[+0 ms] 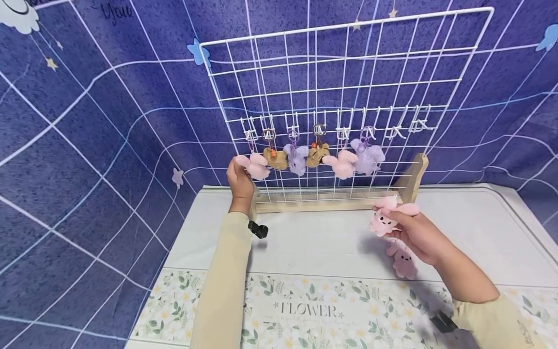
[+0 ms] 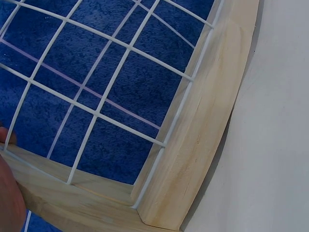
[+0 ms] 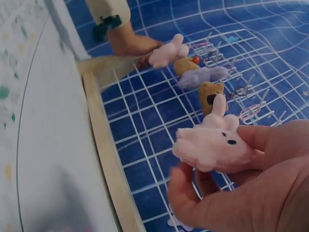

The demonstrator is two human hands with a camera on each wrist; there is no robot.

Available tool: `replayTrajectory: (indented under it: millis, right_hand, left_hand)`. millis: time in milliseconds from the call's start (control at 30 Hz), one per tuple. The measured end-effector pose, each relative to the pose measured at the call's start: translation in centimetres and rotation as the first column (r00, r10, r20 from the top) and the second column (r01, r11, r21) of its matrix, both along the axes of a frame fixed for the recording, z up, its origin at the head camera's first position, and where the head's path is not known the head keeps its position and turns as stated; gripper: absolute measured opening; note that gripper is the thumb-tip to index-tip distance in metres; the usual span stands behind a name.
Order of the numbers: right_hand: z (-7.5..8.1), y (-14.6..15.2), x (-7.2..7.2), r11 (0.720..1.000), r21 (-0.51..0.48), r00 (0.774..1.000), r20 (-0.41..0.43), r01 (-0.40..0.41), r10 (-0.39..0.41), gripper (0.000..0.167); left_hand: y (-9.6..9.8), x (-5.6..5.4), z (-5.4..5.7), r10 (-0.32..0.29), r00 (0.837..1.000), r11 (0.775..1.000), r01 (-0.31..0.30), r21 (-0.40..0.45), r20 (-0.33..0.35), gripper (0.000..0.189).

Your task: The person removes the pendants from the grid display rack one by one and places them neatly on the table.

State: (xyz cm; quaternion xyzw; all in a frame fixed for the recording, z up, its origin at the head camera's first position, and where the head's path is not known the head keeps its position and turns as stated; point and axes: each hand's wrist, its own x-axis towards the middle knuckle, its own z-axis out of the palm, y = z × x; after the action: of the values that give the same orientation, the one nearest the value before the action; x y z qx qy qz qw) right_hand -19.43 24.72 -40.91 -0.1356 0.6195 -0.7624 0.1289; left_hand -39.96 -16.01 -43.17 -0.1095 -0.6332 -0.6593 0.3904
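Bunny plush (image 1: 384, 224) pinched in our R hand (image 1: 417, 236) over desk (image 1: 314, 242). W/ L hand (image 1: 240, 183) we grip L end of rack (image 1: 309, 207).

From where I stand, the head camera is highest and farthest back, facing forward and down over the white wire grid (image 1: 316, 90), its pale wooden stand (image 1: 314, 205) and both cream-sleeved forearms (image 1: 226, 281). The left wrist camera, strongly tilted, looks closely at a wood-edged corner of that grid, only a sliver of the left hand (image 2: 8, 198) entering at its left edge. The right wrist camera, also tilted, is right up by the pink plush long-eared toy (image 3: 212, 149) in the right hand (image 3: 246, 195), facing across the grid toward the left hand beyond. Grid and stand show in all three; head and right wrist views share both hands.
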Motion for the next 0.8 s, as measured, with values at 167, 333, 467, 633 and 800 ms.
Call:
replayTrajectory:
  millis: [167, 333, 467, 633, 800]
  right_hand:
    - [-0.2, 0.3, 0.0, 0.917, 0.342, 0.978, -0.093, 0.207, -0.186, 0.019]
    - [-0.7, 0.5, -0.2, 0.797, 0.531, 0.957, -0.197, 0.288, -0.214, 0.045]
    - [-1.1, 0.3, -0.2, 0.75, 0.597, 0.954, -0.253, 0.286, -0.162, 0.049]
    - [-1.6, 0.1, 0.1, 0.699, 0.665, 0.957, -0.274, 0.262, -0.098, 0.044]
    - [-2.1, 0.1, 0.3, 0.683, 0.712, 0.978, -0.209, 0.161, -0.012, 0.048]
  left_hand:
    - [0.1, 0.0, -0.1, 0.008, 1.0, 1.0, -0.008, 0.014, 0.002, 0.041]
    - [0.1, 0.0, -0.1, 0.011, 1.0, 1.0, -0.011, 0.011, 0.0, 0.036]
    - [0.0, -0.1, -0.1, 0.006, 1.0, 1.0, -0.006, 0.014, -0.004, 0.04]
    - [0.0, 0.0, -0.1, 0.016, 1.0, 1.0, -0.016, 0.01, 0.017, 0.05]
    - [0.0, 0.1, -0.1, 0.017, 1.0, 1.0, -0.017, -0.014, -0.002, 0.046]
